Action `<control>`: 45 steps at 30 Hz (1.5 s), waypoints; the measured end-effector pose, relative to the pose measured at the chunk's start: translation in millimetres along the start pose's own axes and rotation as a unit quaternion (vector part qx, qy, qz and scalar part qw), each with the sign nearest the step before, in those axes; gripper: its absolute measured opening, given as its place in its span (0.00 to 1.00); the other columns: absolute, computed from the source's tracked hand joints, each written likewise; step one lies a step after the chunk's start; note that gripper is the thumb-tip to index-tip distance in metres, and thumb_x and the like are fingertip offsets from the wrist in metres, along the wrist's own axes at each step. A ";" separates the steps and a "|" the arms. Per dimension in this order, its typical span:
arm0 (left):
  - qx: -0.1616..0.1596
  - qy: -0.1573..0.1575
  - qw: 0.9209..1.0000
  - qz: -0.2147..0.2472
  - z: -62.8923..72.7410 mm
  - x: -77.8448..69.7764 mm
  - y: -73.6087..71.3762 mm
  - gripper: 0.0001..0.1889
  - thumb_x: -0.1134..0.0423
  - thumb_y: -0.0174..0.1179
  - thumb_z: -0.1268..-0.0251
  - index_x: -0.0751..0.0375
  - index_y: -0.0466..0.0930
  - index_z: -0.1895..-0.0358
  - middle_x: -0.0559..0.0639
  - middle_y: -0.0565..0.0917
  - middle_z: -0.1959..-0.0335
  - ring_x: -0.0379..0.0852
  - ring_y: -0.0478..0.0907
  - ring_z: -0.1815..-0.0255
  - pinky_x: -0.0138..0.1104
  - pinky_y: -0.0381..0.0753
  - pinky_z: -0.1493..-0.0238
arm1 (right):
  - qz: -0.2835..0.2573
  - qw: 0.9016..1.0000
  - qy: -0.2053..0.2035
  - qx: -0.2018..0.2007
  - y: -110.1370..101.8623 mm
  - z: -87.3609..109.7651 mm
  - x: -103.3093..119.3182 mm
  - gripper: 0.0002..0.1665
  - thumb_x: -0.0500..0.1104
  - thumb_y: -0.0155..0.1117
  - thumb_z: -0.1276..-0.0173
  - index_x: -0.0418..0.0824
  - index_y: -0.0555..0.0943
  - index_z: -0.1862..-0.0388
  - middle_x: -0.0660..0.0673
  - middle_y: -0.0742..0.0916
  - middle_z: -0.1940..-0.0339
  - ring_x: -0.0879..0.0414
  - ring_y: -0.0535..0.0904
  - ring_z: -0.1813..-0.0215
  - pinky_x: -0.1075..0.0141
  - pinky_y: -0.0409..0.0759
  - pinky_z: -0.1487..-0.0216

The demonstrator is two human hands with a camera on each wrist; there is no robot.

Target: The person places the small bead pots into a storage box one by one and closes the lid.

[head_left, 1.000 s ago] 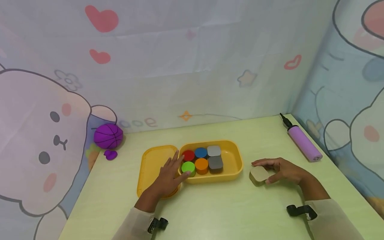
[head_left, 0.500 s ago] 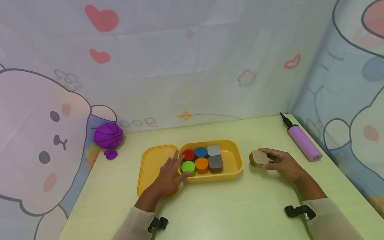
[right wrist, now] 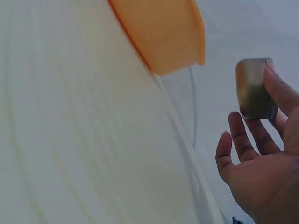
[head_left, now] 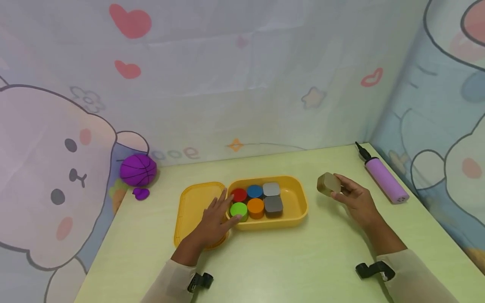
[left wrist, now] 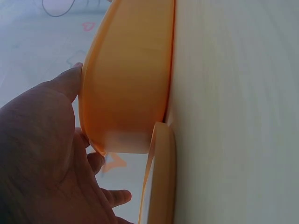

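My right hand [head_left: 358,202] pinches a gold-beige rounded-square tin [head_left: 328,184] between thumb and fingers, tilted and raised over the table right of the yellow box [head_left: 291,225]. In the right wrist view the tin [right wrist: 254,88] shows a seam near one face, and the lower fingers spread below it. Fingers apart, my left hand [head_left: 212,225] rests at the left rim of the box, its thumb by the green round tin [head_left: 238,209]. Also in the box are red [head_left: 239,195], blue [head_left: 255,191] and orange [head_left: 255,207] round tins, plus light grey [head_left: 271,189] and dark grey [head_left: 273,205] square ones.
The box's right end shows bare floor. A yellow lid [head_left: 193,204] lies against its left side, partly under my left arm. Farther left are a purple basketball [head_left: 138,170] and a purple rubber duck [head_left: 141,193]; a lilac hand pump [head_left: 386,181] lies at the right edge.
My right hand has lifted the gold-beige tin off the table, moving it away from me and tilting it. My left hand has stayed at the box.
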State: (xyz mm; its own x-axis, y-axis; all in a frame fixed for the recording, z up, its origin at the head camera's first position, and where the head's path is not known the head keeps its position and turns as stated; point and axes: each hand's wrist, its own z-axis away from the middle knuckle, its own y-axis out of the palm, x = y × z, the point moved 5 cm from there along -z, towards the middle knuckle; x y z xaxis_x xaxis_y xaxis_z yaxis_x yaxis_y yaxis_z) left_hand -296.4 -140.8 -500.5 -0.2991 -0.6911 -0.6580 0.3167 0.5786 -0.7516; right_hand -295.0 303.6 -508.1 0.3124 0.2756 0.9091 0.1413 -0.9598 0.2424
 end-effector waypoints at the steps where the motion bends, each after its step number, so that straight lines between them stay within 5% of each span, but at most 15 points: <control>1: 0.002 0.000 1.000 0.001 -0.5 0.1 1.1 0.44 0.36 0.54 0.16 0.47 0.48 0.08 0.45 0.36 0.06 0.70 0.34 0.06 0.81 0.31 0.19 | 0.007 1.000 0.002 -0.004 0.4 0.1 -0.1 0.34 0.20 0.60 0.23 0.32 0.75 0.21 0.58 0.90 0.36 0.67 0.86 0.39 0.75 0.86 0.41; 12: 0.003 -0.002 1.000 -0.003 -2.9 0.3 2.9 0.44 0.35 0.54 0.16 0.45 0.48 0.08 0.44 0.36 0.06 0.70 0.34 0.06 0.81 0.31 0.19 | 0.154 0.987 0.010 0.041 29.1 -23.8 6.2 0.31 0.27 0.69 0.25 0.28 0.76 0.25 0.61 0.90 0.40 0.67 0.84 0.43 0.76 0.85 0.50; 20: -0.001 -0.005 1.000 -0.015 -2.1 3.8 -0.4 0.44 0.36 0.53 0.16 0.46 0.48 0.08 0.45 0.35 0.06 0.71 0.35 0.07 0.82 0.32 0.20 | 0.359 0.927 0.020 0.104 61.0 -46.2 7.6 0.32 0.40 0.76 0.26 0.39 0.81 0.24 0.38 0.87 0.28 0.62 0.78 0.37 0.59 0.78 0.38; 27: -0.003 -0.008 1.000 -0.016 -2.5 3.9 0.2 0.44 0.36 0.53 0.16 0.46 0.48 0.08 0.44 0.35 0.06 0.70 0.35 0.06 0.81 0.32 0.19 | 0.387 0.909 0.026 0.151 70.3 -54.8 -4.4 0.34 0.44 0.80 0.29 0.46 0.82 0.26 0.40 0.82 0.25 0.43 0.76 0.26 0.44 0.76 0.34; 33: -0.001 -0.009 1.000 -0.007 -1.0 1.5 0.5 0.44 0.35 0.53 0.16 0.44 0.47 0.08 0.43 0.35 0.06 0.70 0.34 0.06 0.81 0.31 0.20 | 0.392 0.901 0.052 0.180 73.5 -55.2 -14.1 0.37 0.45 0.79 0.27 0.40 0.79 0.22 0.36 0.73 0.20 0.34 0.66 0.18 0.28 0.70 0.26; 45: 0.003 -0.008 1.000 -0.004 -0.7 0.2 0.1 0.44 0.37 0.54 0.16 0.45 0.47 0.08 0.44 0.35 0.06 0.69 0.34 0.06 0.81 0.30 0.19 | 0.427 0.882 0.056 0.190 85.3 -55.2 -16.4 0.38 0.47 0.80 0.29 0.41 0.80 0.23 0.34 0.65 0.13 0.28 0.50 0.12 0.19 0.55 0.21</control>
State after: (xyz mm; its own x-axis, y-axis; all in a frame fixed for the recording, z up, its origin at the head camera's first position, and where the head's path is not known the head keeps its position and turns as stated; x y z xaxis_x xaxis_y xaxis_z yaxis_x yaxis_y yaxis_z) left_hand -297.1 -140.6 -500.7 -0.2876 -0.7022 -0.6513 0.3205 0.5702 -0.7564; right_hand -339.9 214.3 -483.7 0.3662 -0.5675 0.7375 0.2109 -0.7213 -0.6598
